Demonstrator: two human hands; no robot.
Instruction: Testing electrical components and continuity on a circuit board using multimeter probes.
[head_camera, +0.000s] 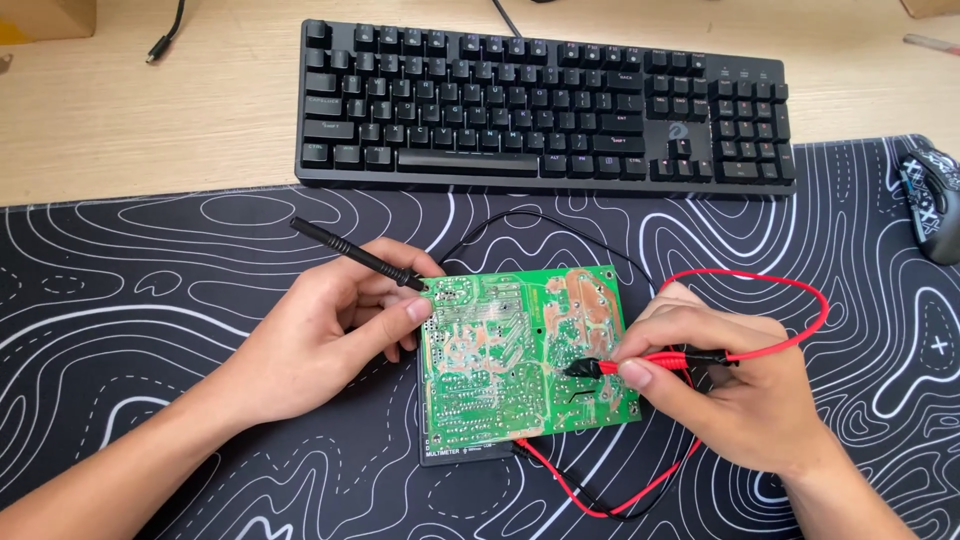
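A green circuit board (500, 370), solder side up, lies on a dark multimeter body (465, 455) on the desk mat. My left hand (330, 335) holds a black test probe (355, 252) like a pen, its tip at the board's upper left corner. Over the board's right side, my right hand (720, 385) grips a red test probe (655, 360), whose dark tip touches the board near its right middle. A red lead (790, 300) loops behind that hand, and a black lead (545, 222) arcs above the board.
A black keyboard (545, 105) sits on the wooden desk beyond the black mat with white wavy lines (130, 290). A patterned mouse (932, 200) lies at the right edge. A dark cable end (160, 45) rests at top left.
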